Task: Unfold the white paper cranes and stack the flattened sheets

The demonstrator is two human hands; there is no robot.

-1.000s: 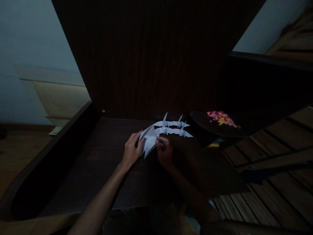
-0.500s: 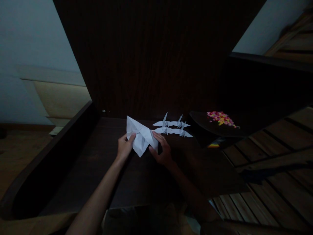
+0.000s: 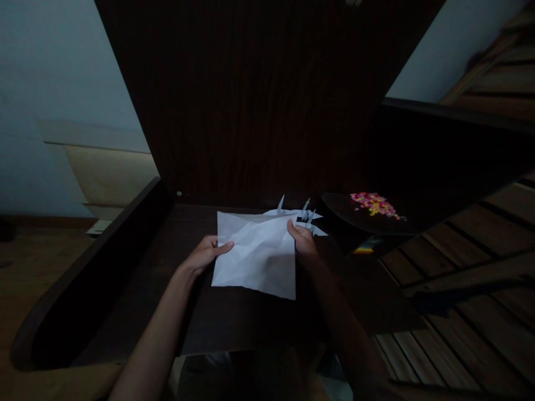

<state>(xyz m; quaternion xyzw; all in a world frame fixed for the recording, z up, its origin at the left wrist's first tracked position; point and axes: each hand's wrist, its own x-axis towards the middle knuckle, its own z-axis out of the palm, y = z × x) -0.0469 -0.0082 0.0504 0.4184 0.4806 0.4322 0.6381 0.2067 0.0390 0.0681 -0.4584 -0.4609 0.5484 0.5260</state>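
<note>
A white sheet of paper point(image 3: 257, 256), spread nearly flat and marked with creases, is held up over the dark tabletop point(image 3: 159, 301). My left hand point(image 3: 207, 252) pinches its left edge, thumb on top and the other fingers behind. At the upper right corner my right hand point(image 3: 303, 238) grips it the same way, thumb in front. Folded white paper cranes point(image 3: 312, 216) stand just behind the sheet on the right, and the paper partly covers them.
On a dark corner shelf point(image 3: 334, 209) to the right lies a pile of small pink, red and yellow pieces point(image 3: 376, 205). A raised side board point(image 3: 92, 262) bounds the table on the left; a tall dark panel point(image 3: 267, 111) rises at the back. Wooden slats point(image 3: 472, 301) are at the right.
The paper, folded into a pointed shape before, is now opened out into a broad sheet. My right hand has moved right and up to its corner, and the sheet now covers part of the cranes.
</note>
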